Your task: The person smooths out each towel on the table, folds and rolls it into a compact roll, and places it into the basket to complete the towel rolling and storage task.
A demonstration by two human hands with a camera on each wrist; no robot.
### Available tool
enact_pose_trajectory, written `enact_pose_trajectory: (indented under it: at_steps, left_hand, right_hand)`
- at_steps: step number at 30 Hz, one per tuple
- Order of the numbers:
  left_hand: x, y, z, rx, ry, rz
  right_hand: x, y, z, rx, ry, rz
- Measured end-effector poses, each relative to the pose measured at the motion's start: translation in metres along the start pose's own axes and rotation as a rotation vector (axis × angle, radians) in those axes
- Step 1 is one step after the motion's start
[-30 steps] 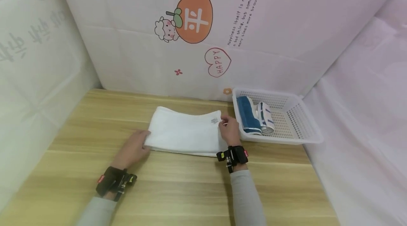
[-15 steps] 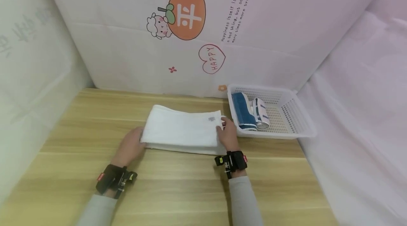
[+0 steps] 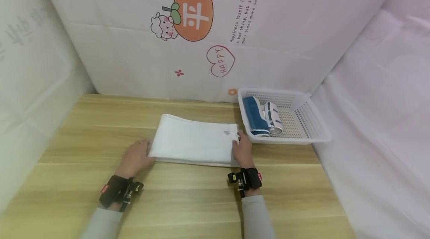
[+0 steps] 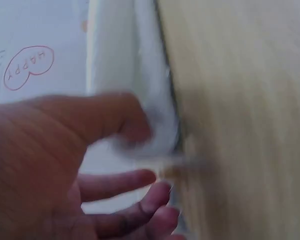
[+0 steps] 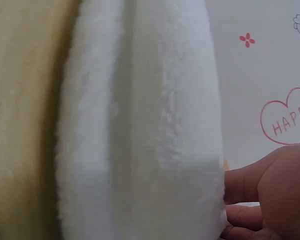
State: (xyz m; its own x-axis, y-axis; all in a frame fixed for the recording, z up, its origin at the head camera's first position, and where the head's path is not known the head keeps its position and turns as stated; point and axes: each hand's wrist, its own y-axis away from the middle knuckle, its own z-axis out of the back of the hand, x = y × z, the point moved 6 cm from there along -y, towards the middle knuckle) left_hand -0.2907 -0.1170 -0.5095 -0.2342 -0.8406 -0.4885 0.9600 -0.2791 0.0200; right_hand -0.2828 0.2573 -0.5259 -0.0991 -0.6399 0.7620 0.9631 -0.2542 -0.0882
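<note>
A folded white towel (image 3: 193,140) lies on the wooden table, a small grey printed mark near its far right corner. My left hand (image 3: 133,157) is at its near left corner. In the left wrist view the thumb (image 4: 135,117) bends onto the blurred towel end (image 4: 157,130), with the other fingers curved just below. My right hand (image 3: 242,151) pinches the towel's right edge, thumb on top and fingers partly hidden behind. The right wrist view shows the thick fluffy layers of the towel (image 5: 175,100) close up, the fingers at their side.
At the back right, a white plastic basket (image 3: 304,140) holds a rolled blue towel (image 3: 256,117) and a rolled white-and-blue striped one (image 3: 273,117). A printed white cloth wall (image 3: 134,59) rises behind the table (image 3: 188,201), with more cloth at both sides.
The towel's upper layers, lifted at the front half a second ago, have come down onto the lower ones. Both hands have come slightly nearer. The camera view has shifted a little.
</note>
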Motion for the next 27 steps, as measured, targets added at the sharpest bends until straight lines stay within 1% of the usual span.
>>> enact_pose_trajectory:
  at_steps: [2,4,6,7,8,10,13,15,17,19,21,24,27]
  left_hand:
    - [-0.001,0.000,0.000,0.050,0.014,-0.053]
    - [-0.003,-0.003,0.000,0.102,0.038,-0.106]
    - [-0.006,-0.008,0.003,0.142,0.075,-0.157]
    - [-0.008,-0.014,0.006,0.147,0.106,-0.176]
    - [-0.009,-0.020,0.008,0.143,0.140,-0.196]
    - [-0.011,-0.036,0.015,0.102,0.192,-0.233]
    - [-0.015,-0.066,0.021,-0.008,0.218,-0.315]
    - [-0.018,-0.084,0.019,-0.046,0.181,-0.365]
    - [-0.021,-0.099,0.014,-0.042,0.134,-0.394]
    - [-0.021,-0.110,0.005,-0.009,0.090,-0.385]
    - [-0.020,-0.115,-0.003,0.030,0.047,-0.357]
    - [-0.017,-0.116,-0.009,0.063,0.032,-0.295]
    - [-0.018,-0.113,-0.011,0.079,0.039,-0.278]
  right_hand:
    - [-0.003,0.000,0.004,-0.012,0.015,-0.002]
    - [-0.007,0.001,0.007,0.001,0.032,-0.022]
    - [-0.011,0.004,0.008,0.029,0.055,-0.052]
    - [-0.013,0.007,0.009,0.047,0.059,-0.068]
    - [-0.015,0.009,0.009,0.061,0.061,-0.085]
    - [-0.016,0.014,0.011,0.077,0.065,-0.101]
    - [-0.014,0.022,0.011,0.106,0.090,-0.098]
    - [-0.012,0.028,0.011,0.133,0.109,-0.079]
    - [-0.010,0.032,0.009,0.163,0.114,-0.063]
    - [-0.009,0.035,0.011,0.165,0.102,-0.040]
    - [-0.010,0.036,0.015,0.146,0.089,-0.035]
    - [-0.016,0.036,0.025,0.101,0.088,-0.044]
    - [-0.024,0.032,0.032,0.062,0.084,-0.045]
